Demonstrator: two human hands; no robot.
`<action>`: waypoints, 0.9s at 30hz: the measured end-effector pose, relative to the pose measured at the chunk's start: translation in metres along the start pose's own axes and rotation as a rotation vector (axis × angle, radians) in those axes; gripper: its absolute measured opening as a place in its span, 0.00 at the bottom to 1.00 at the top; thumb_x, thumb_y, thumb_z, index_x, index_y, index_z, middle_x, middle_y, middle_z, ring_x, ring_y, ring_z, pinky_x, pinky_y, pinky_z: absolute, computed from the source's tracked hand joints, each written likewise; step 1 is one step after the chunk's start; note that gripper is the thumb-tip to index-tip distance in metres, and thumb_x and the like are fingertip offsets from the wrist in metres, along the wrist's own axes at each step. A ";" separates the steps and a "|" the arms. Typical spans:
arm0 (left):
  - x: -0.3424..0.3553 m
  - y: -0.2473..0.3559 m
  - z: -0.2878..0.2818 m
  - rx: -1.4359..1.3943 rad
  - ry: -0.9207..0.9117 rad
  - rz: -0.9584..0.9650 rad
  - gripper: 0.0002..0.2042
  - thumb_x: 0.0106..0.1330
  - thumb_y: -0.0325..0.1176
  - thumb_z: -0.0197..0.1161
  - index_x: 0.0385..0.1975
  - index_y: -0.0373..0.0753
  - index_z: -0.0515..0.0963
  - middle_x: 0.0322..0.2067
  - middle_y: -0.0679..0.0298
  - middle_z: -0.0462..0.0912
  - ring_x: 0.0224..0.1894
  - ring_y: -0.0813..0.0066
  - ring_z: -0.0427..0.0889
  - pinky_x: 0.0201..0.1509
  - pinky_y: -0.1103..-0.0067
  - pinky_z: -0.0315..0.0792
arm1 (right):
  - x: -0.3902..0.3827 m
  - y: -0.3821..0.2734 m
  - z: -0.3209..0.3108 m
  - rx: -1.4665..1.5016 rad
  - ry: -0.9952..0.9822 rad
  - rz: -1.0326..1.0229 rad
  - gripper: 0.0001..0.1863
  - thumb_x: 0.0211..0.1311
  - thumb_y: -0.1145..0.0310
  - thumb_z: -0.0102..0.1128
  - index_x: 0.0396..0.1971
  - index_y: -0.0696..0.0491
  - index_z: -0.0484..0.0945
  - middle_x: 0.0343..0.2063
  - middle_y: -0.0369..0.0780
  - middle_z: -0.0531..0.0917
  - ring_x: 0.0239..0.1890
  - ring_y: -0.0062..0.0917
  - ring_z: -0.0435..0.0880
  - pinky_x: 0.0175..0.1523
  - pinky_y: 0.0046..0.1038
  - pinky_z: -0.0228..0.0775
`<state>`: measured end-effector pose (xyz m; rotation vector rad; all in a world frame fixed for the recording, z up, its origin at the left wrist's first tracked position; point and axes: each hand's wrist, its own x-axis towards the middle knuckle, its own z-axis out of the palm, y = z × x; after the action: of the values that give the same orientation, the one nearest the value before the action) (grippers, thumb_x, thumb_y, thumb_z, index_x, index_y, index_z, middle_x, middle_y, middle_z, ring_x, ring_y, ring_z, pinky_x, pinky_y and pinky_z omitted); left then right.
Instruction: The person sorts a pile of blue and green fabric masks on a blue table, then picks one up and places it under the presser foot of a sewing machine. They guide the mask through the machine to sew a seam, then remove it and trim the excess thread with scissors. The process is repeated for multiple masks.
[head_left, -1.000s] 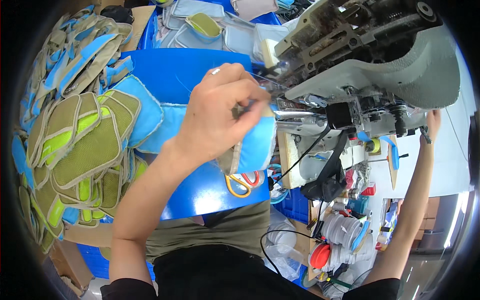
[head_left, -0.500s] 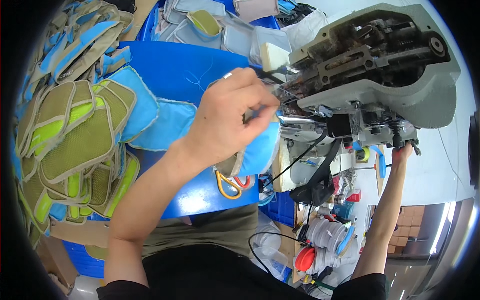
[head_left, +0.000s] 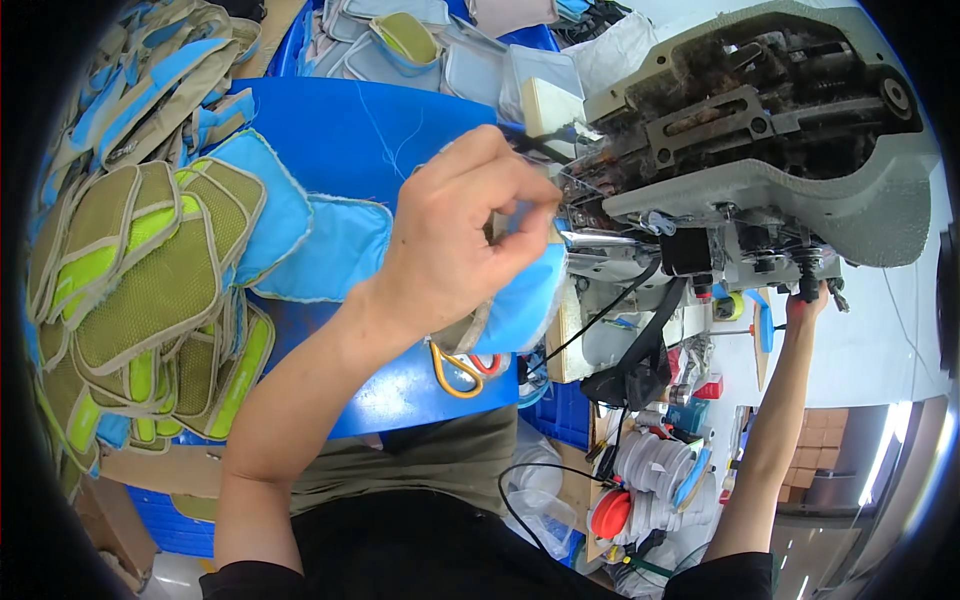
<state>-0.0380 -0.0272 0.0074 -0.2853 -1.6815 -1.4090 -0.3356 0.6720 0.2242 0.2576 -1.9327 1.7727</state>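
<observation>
My left hand [head_left: 465, 225] is beside the sewing head of a grey sewing machine [head_left: 780, 190], thumb and forefinger pinched together. What the fingertips hold, if anything, is too small to make out. Under that hand lies a blue fabric piece [head_left: 525, 300] with an olive part, its far side by the machine's needle area. My right arm stretches out to the machine's right end, where my right hand [head_left: 808, 302] meets a dark knob on its underside; the fingers are mostly hidden. Orange-handled scissors [head_left: 455, 372] rest just below the left wrist.
Olive mesh pieces with lime and grey edging [head_left: 150, 290] pile up at the left of the blue table [head_left: 310, 110]. Blue fabric flaps [head_left: 335, 250] trail from them. Strap-like pieces [head_left: 160, 90] heap behind. Grey pouches [head_left: 470, 75] fill a bin; tape rolls [head_left: 650, 470] stand lower right.
The view has shifted slightly, and the machine sits a little farther right in it. My left hand keeps its pinch by the machine; my right hand stays at the knob.
</observation>
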 end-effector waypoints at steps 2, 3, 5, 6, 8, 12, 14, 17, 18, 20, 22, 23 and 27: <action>0.000 0.000 0.001 -0.007 0.016 0.000 0.08 0.55 0.18 0.72 0.34 0.37 0.86 0.33 0.63 0.85 0.29 0.78 0.76 0.32 0.81 0.72 | 0.007 -0.005 -0.014 -0.006 -0.027 0.000 0.15 0.80 0.61 0.55 0.56 0.54 0.79 0.54 0.39 0.84 0.55 0.29 0.84 0.59 0.33 0.77; 0.000 0.000 0.001 0.006 0.018 0.001 0.08 0.55 0.18 0.72 0.34 0.37 0.86 0.33 0.63 0.85 0.29 0.78 0.76 0.32 0.81 0.72 | 0.007 0.001 -0.010 -0.008 -0.040 -0.001 0.15 0.80 0.61 0.55 0.56 0.53 0.79 0.54 0.39 0.84 0.56 0.29 0.83 0.60 0.33 0.77; 0.000 0.001 0.000 0.027 0.017 0.003 0.08 0.55 0.18 0.72 0.34 0.37 0.86 0.33 0.63 0.85 0.29 0.78 0.76 0.32 0.81 0.71 | 0.006 0.008 -0.001 -0.016 -0.067 -0.005 0.15 0.80 0.61 0.55 0.57 0.53 0.78 0.55 0.39 0.84 0.57 0.29 0.83 0.61 0.34 0.76; 0.000 0.001 0.000 0.032 0.015 0.004 0.08 0.55 0.18 0.72 0.33 0.37 0.86 0.33 0.63 0.85 0.28 0.78 0.76 0.32 0.81 0.71 | 0.005 0.008 -0.001 -0.033 -0.051 -0.015 0.15 0.80 0.61 0.55 0.57 0.53 0.78 0.55 0.39 0.83 0.57 0.29 0.83 0.61 0.34 0.75; 0.001 0.001 0.001 0.039 0.013 0.009 0.08 0.55 0.18 0.72 0.33 0.37 0.86 0.33 0.63 0.85 0.28 0.78 0.76 0.32 0.81 0.71 | 0.002 0.006 -0.001 -0.069 -0.020 -0.035 0.16 0.80 0.61 0.54 0.57 0.53 0.78 0.55 0.40 0.83 0.57 0.29 0.82 0.62 0.34 0.75; 0.002 0.002 0.002 0.059 0.014 0.018 0.08 0.55 0.18 0.73 0.33 0.37 0.86 0.32 0.64 0.84 0.28 0.78 0.76 0.31 0.81 0.71 | -0.006 0.001 0.010 -0.049 -0.025 -0.021 0.16 0.80 0.61 0.53 0.56 0.56 0.79 0.54 0.40 0.84 0.56 0.29 0.83 0.62 0.34 0.75; 0.002 0.002 0.001 0.079 0.013 0.020 0.08 0.55 0.18 0.73 0.33 0.37 0.86 0.31 0.64 0.84 0.28 0.78 0.76 0.31 0.81 0.71 | -0.013 0.003 0.027 0.012 -0.019 0.020 0.16 0.80 0.62 0.54 0.56 0.57 0.79 0.54 0.41 0.85 0.56 0.29 0.83 0.61 0.33 0.75; 0.001 0.003 0.002 0.082 0.010 0.018 0.08 0.55 0.18 0.73 0.33 0.37 0.86 0.31 0.64 0.84 0.28 0.78 0.76 0.32 0.81 0.71 | -0.014 -0.003 0.028 -0.047 0.071 0.016 0.20 0.77 0.66 0.51 0.63 0.58 0.76 0.53 0.42 0.84 0.54 0.31 0.84 0.61 0.37 0.77; 0.001 0.004 0.001 0.091 0.006 0.015 0.08 0.55 0.18 0.73 0.33 0.37 0.86 0.31 0.63 0.84 0.29 0.77 0.78 0.32 0.80 0.72 | -0.016 -0.002 0.033 -0.046 0.077 0.013 0.19 0.77 0.66 0.51 0.62 0.58 0.76 0.52 0.41 0.84 0.53 0.30 0.84 0.60 0.36 0.77; 0.001 0.004 0.002 0.121 0.003 0.049 0.08 0.55 0.18 0.73 0.33 0.37 0.86 0.31 0.63 0.83 0.31 0.74 0.80 0.34 0.80 0.74 | -0.021 0.001 0.041 -0.044 0.090 0.006 0.18 0.77 0.67 0.49 0.61 0.57 0.77 0.50 0.41 0.85 0.52 0.29 0.85 0.60 0.36 0.77; 0.001 0.003 0.006 0.122 -0.001 0.123 0.08 0.55 0.17 0.73 0.32 0.36 0.86 0.31 0.62 0.83 0.33 0.71 0.84 0.36 0.78 0.76 | -0.019 -0.019 0.011 -0.087 0.143 -0.004 0.18 0.77 0.65 0.51 0.59 0.57 0.78 0.48 0.40 0.85 0.49 0.27 0.84 0.57 0.33 0.75; 0.001 0.001 0.011 0.104 0.022 0.154 0.08 0.54 0.18 0.73 0.32 0.37 0.86 0.30 0.62 0.82 0.33 0.68 0.83 0.36 0.75 0.76 | -0.020 -0.032 -0.008 -0.115 0.175 -0.012 0.18 0.77 0.64 0.52 0.58 0.57 0.78 0.46 0.40 0.85 0.48 0.25 0.84 0.56 0.32 0.75; 0.004 0.003 0.000 0.222 0.010 0.233 0.08 0.54 0.21 0.75 0.32 0.38 0.86 0.30 0.61 0.82 0.35 0.62 0.84 0.35 0.71 0.77 | -0.136 -0.029 0.125 -0.503 0.442 -0.328 0.21 0.73 0.59 0.62 0.56 0.60 0.78 0.43 0.37 0.84 0.43 0.21 0.80 0.48 0.27 0.69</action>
<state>-0.0383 -0.0280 0.0121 -0.3351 -1.7184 -1.0419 -0.2352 0.5206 0.1813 -0.0006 -1.8076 0.9912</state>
